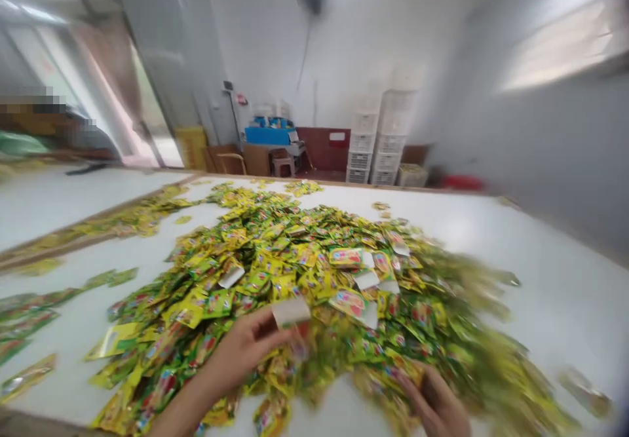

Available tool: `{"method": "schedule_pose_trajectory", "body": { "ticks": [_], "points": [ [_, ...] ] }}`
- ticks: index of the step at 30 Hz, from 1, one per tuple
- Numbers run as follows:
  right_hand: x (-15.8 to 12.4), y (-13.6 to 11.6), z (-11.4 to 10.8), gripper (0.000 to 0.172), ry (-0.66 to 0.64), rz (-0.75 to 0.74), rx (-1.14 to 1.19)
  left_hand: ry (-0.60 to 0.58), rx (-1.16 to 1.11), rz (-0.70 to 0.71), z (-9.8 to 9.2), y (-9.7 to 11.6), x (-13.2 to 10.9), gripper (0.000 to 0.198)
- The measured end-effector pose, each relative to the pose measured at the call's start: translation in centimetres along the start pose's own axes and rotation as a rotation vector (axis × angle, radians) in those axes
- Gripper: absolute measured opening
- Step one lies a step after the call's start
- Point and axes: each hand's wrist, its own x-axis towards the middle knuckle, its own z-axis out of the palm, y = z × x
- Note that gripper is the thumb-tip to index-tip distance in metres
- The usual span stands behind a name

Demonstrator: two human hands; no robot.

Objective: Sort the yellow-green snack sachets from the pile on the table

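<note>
My left hand (246,348) is closed on a small printed carton with a white flap (291,311), blurred by motion, just above the heap. Beneath it spreads a large pile of small yellow and green packets (265,286) with glossy printed fronts. At the pile's near right edge my right hand (437,401) has curled fingers, pinching a yellow packet (405,363); its fingertips are somewhat smeared. More cartons with white flaps lie on the pile, among them one in the middle (350,303) and another behind it (345,257).
The pile lies on a white table (531,247). A wooden strip (98,234) with packets along it divides the tabletop on the left. Stacked white crates (388,149) and a blue box (268,135) stand by the back wall. A partly hidden person (63,132) is at the far left.
</note>
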Motion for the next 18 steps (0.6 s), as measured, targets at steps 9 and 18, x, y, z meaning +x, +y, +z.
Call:
{"method": "schedule_pose_trajectory", "body": {
  "ticks": [9,18],
  "points": [
    [0.5,-6.0,2.6,0.016,-0.577,-0.420,-0.137,-0.103,-0.186,-0.136,14.2,-3.1,-4.2,0.013],
    [0.1,-6.8,2.1,0.015,-0.699,-0.465,-0.514,-0.090,-0.287,-0.161,14.1,-2.2,-5.0,0.019]
  ]
}}
